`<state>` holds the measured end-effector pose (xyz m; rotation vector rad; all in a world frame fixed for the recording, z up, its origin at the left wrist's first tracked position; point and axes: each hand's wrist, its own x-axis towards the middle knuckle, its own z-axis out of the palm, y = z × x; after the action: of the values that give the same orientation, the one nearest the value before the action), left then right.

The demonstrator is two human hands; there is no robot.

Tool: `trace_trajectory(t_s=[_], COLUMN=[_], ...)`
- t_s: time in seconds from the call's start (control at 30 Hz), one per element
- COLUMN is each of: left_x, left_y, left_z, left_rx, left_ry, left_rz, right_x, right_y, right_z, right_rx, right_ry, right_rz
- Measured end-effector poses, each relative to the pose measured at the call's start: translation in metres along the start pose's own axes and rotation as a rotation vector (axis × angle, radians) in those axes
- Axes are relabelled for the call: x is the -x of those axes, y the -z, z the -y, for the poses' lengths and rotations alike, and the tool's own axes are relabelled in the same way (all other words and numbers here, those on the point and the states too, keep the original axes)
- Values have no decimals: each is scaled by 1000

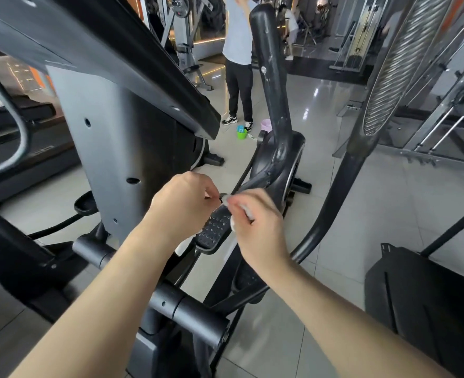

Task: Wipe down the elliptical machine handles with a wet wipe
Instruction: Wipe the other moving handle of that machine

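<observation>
A white wet wipe (232,223) is pinched between both hands at the centre of the head view, above a black studded pedal (214,233). My left hand (183,204) grips one end with thumb and fingers. My right hand (258,227) is closed on the rest, and white shows through its fingers. The elliptical's right moving handle (380,85), with a ribbed grey grip on a black curved bar, rises to the right of my hands, apart from them. A grey console post (111,148) stands to the left.
A second black handle bar (273,77) of another machine rises ahead of my hands. A person in a light shirt (237,36) stands beyond it beside a green bucket (241,133) and a pink bin (266,124). A treadmill sits at left, weight racks at right, on glossy tiled floor.
</observation>
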<state>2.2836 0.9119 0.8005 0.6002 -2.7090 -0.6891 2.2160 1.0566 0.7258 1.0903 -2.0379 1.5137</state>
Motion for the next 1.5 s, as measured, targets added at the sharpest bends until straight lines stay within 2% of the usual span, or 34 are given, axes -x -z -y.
trace_trajectory(t_s=[0.07,0.23,0.43,0.63,0.83,1.07,1.3,1.37,1.5], left_x=[4,11,15,14,14,14,14,15,15], left_y=[-2,-12,-19,-23,-24,-24,-23,-24,-24], left_z=[3,12,16,17,14,16,16,16,15], left_rx=[12,83,174,202,204,215,231,238,247], left_ry=[5,-6,-20,-14,4,12,14,16,25], left_rz=[-20,-83,-150,-165,-154,-141,-133,-139,-143], right_x=[-11,-45,-38,-35,-46,-1,-45,-40,-18], right_y=[7,26,25,27,37,0,29,26,15], right_z=[-9,-33,-38,-36,-47,-8,-33,-23,3], right_rx=[20,44,93,114,42,-62,-20,-19,49], right_ry=[-11,-202,-249,-141,-288,-100,-291,-279,-97], right_rz=[-11,-191,-293,-198,-278,-156,-301,-258,-5])
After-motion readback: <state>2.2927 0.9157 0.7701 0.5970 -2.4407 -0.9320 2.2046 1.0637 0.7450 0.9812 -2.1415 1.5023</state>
